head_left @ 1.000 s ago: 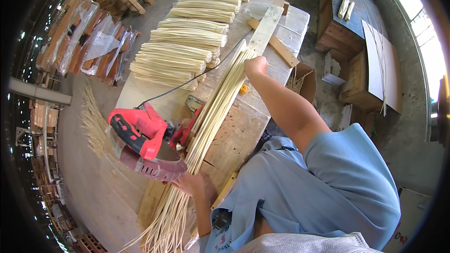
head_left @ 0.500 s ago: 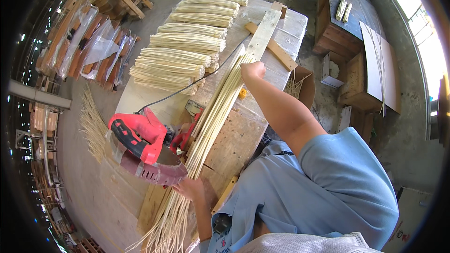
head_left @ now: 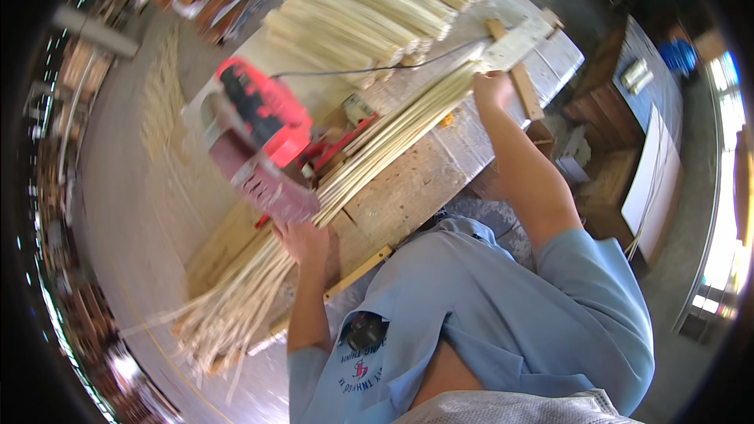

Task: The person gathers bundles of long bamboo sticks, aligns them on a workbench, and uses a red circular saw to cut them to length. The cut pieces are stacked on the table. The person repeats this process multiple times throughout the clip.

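Note:
A long bundle of thin pale canes (head_left: 400,133) lies slantwise across the workbench, its loose tails fanning out at the lower left. My left hand (head_left: 305,242) is closed around the bundle just beside the saw's dusty guard, though its fingertips are partly hidden. At the far end of the canes, my right hand (head_left: 492,88) has its fingers closed on the bundle next to a wooden board (head_left: 514,43). A red and black mitre saw (head_left: 287,122) stands over the canes, blurred, its blade hidden by the guard.
Several stacked bundles of cut canes (head_left: 369,12) cover the back of the bench. A dark cable (head_left: 330,73) runs from the saw past them. Wooden cabinets (head_left: 605,114) stand to the right. More loose canes (head_left: 161,94) lie on the floor at left.
The whole view has swung, so bench, saw and canes appear turned clockwise. Both hands keep their hold on the bundle; whether the saw itself moved I cannot tell.

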Demonstrator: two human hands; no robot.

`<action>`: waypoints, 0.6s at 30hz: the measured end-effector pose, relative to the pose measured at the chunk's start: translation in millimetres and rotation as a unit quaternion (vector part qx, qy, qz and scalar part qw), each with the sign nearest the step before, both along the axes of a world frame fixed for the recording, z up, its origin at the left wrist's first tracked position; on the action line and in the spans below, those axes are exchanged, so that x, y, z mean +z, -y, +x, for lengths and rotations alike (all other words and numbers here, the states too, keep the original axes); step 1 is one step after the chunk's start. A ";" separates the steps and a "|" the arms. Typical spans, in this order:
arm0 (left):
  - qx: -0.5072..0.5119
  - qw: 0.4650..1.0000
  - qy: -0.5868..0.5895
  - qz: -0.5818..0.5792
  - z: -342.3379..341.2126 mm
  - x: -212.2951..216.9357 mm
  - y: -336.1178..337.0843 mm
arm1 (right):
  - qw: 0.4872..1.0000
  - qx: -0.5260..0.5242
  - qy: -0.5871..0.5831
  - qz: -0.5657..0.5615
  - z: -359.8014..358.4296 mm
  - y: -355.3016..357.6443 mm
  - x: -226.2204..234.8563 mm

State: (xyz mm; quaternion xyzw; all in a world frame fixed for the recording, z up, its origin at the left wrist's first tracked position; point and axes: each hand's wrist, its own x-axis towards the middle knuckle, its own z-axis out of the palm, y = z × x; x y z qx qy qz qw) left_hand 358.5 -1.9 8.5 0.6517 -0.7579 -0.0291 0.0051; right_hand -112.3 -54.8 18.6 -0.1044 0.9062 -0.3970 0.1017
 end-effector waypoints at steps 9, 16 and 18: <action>-0.092 0.989 0.000 -0.119 9.1 -10.0 9.2 | 0.561 0.739 -0.373 -0.026 138.9 -9.1 22.5; -0.106 0.991 -0.002 -0.079 9.9 -5.3 18.3 | 0.465 0.813 -0.335 0.105 139.5 19.4 12.5; -0.111 0.991 -0.010 -0.080 10.1 -2.2 18.1 | 0.454 0.806 -0.369 0.094 138.8 17.1 9.3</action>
